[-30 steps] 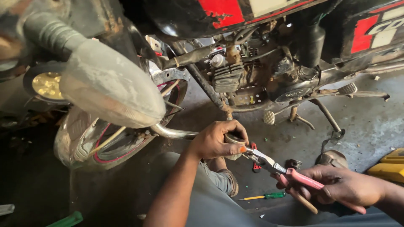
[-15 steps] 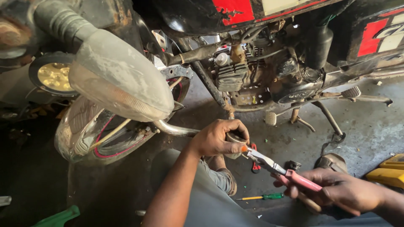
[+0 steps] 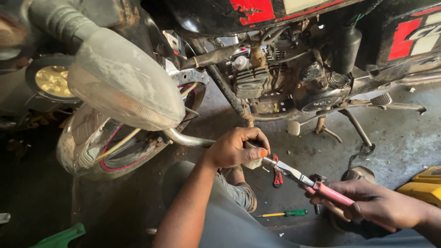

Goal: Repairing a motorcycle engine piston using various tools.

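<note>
no containers in view. just loose tools on the concrete floor (image 3: 404, 138): a red-handled tool (image 3: 277, 172) just past the left hand, a green-and-yellow screwdriver (image 3: 282, 213) lying flat nearer the knee, a yellow case (image 3: 425, 186) at the right edge.

left hand (image 3: 239, 148) is curled shut around the end of the chrome exhaust pipe (image 3: 183, 138), where it comes out from behind the front wheel (image 3: 92, 147). fingers wrapped over the top, thumb (image 3: 259, 154) pressed forward at the pipe end. something pale sits under the palm, can't tell what.

right hand (image 3: 372, 204) is closed in a fist around the pink handles of the pliers (image 3: 303, 179). handles squeezed together, fingers fully wrapped. pliers run diagonally up-left from that hand, nose touching the pipe end right beside the left thumb. whether the nose actually grips anything is hidden by the thumb.

motorcycle engine (image 3: 257, 82) is above and behind both hands, well apart from them. headlight housing (image 3: 124, 78) fills upper left.

vs half a second ago: both hands and pliers in the same grip and same spot on the pipe. only the view has shifted slightly, no visible tool movement.
</note>
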